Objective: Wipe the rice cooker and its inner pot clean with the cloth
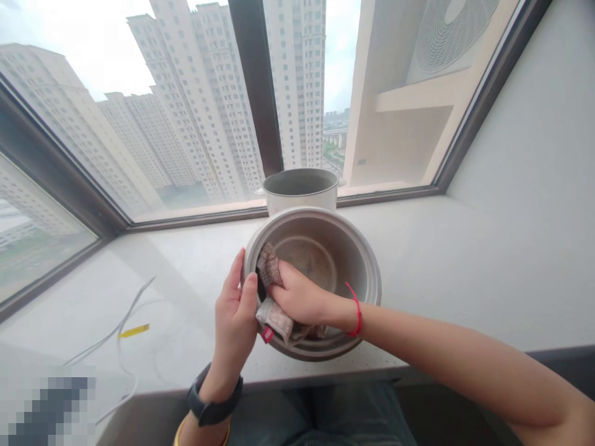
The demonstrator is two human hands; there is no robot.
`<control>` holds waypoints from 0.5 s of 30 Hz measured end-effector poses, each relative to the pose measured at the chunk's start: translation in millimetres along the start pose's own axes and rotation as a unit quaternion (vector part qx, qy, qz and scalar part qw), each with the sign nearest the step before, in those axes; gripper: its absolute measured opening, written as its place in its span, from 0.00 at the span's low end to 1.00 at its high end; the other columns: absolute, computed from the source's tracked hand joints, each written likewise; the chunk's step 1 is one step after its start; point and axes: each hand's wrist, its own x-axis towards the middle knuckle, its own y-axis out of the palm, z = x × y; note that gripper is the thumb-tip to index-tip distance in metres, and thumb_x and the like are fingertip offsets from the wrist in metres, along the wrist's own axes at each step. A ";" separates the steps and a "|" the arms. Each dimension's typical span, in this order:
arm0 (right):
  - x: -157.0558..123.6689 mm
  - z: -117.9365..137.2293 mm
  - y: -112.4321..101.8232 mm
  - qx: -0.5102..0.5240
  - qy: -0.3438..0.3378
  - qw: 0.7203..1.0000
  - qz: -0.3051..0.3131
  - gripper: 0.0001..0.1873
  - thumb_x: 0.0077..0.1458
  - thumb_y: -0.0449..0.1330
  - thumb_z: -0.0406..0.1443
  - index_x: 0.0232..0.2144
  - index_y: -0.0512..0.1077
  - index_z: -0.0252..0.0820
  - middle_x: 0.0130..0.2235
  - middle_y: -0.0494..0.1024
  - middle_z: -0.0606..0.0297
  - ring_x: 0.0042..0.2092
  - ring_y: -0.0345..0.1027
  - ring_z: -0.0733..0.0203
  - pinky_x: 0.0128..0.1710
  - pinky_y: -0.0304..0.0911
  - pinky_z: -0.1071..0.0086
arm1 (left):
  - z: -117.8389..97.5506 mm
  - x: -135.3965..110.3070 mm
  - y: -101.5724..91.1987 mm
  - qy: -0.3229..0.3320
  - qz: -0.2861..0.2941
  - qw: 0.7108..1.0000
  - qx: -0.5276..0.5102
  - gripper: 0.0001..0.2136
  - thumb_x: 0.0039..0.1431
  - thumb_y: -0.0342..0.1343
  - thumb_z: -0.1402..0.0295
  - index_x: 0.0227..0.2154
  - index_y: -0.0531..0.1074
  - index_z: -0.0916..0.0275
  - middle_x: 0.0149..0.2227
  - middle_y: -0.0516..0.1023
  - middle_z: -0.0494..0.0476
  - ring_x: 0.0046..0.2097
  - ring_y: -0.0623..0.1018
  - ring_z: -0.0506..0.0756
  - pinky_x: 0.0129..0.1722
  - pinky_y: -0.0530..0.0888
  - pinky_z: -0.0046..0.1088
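A round grey metal pot (357,260), like a cooker's inner pot, is tilted toward me near the sill's front edge. My left hand (236,303) grips its left rim, thumb on the near side and fingers around the outside. Inside the pot, my right hand (297,294) is closed on a brownish checked cloth (275,319) with a small red tag. The cloth is pressed against the inner left wall, and part of it hangs over the lower rim. Some of my right fingers are hidden by the cloth.
A white pot (301,201) with a grey inside stands behind, against the window frame (260,80). On the left of the white sill (441,266) lies a thin pale cable (121,325) with a yellow tag (134,331). A white wall (534,186) rises at right.
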 end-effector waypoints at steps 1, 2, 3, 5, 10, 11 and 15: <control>3.5 2.2 -0.1 0.070 0.022 0.997 -0.037 0.17 0.59 0.53 0.31 0.51 0.67 0.38 0.51 0.76 0.56 0.53 0.72 0.56 0.56 0.67 0.64 | -0.7 -1.7 0.9 -0.005 0.007 1.000 -0.010 0.28 0.65 0.57 0.57 0.65 0.65 0.59 0.64 0.71 0.60 0.66 0.69 0.62 0.67 0.63 0.39; 6.6 4.2 -0.4 0.128 0.050 0.987 -0.081 0.16 0.60 0.52 0.33 0.50 0.66 0.37 0.51 0.76 0.54 0.52 0.72 0.56 0.55 0.67 0.63 | -1.3 -3.1 2.0 -0.010 0.011 1.000 -0.019 0.29 0.64 0.58 0.57 0.66 0.65 0.59 0.64 0.71 0.60 0.65 0.70 0.62 0.66 0.64 0.39; 8.9 5.7 -0.7 0.167 0.076 0.975 -0.124 0.16 0.61 0.52 0.35 0.50 0.65 0.36 0.50 0.75 0.53 0.52 0.72 0.55 0.55 0.68 0.62 | -1.8 -4.3 3.3 -0.013 0.013 0.999 -0.026 0.29 0.64 0.58 0.57 0.66 0.65 0.58 0.63 0.72 0.60 0.64 0.71 0.62 0.66 0.65 0.39; 9.4 7.2 -0.3 0.177 0.095 0.961 -0.191 0.16 0.62 0.52 0.38 0.50 0.63 0.37 0.51 0.74 0.51 0.53 0.71 0.54 0.56 0.67 0.60 | -2.2 -6.1 6.1 -0.013 0.009 0.999 -0.034 0.28 0.64 0.59 0.57 0.65 0.66 0.58 0.63 0.72 0.59 0.64 0.71 0.62 0.66 0.65 0.39; -15.4 5.0 -1.8 0.043 -0.067 0.994 -0.078 0.21 0.61 0.51 0.31 0.56 0.63 0.38 0.59 0.70 0.50 0.60 0.64 0.55 0.65 0.57 0.59 | 1.9 -6.6 9.5 -0.014 -0.004 0.997 -0.077 0.29 0.64 0.58 0.53 0.65 0.67 0.59 0.63 0.72 0.60 0.64 0.72 0.62 0.65 0.66 0.38; -22.9 5.1 -5.0 0.008 -0.094 0.995 -0.019 0.21 0.61 0.50 0.30 0.56 0.64 0.37 0.59 0.70 0.50 0.60 0.64 0.55 0.65 0.57 0.59 | 3.1 -6.1 9.3 -0.012 -0.010 0.997 -0.080 0.29 0.64 0.58 0.52 0.64 0.67 0.59 0.62 0.73 0.61 0.63 0.73 0.62 0.65 0.67 0.39; -53.0 8.0 -29.1 -0.190 -0.074 0.961 0.185 0.17 0.57 0.54 0.29 0.47 0.73 0.38 0.49 0.79 0.54 0.49 0.72 0.52 0.48 0.67 0.63 | 2.5 -4.3 7.6 -0.016 -0.025 0.997 -0.067 0.29 0.63 0.59 0.52 0.64 0.68 0.58 0.60 0.75 0.60 0.60 0.75 0.62 0.63 0.69 0.38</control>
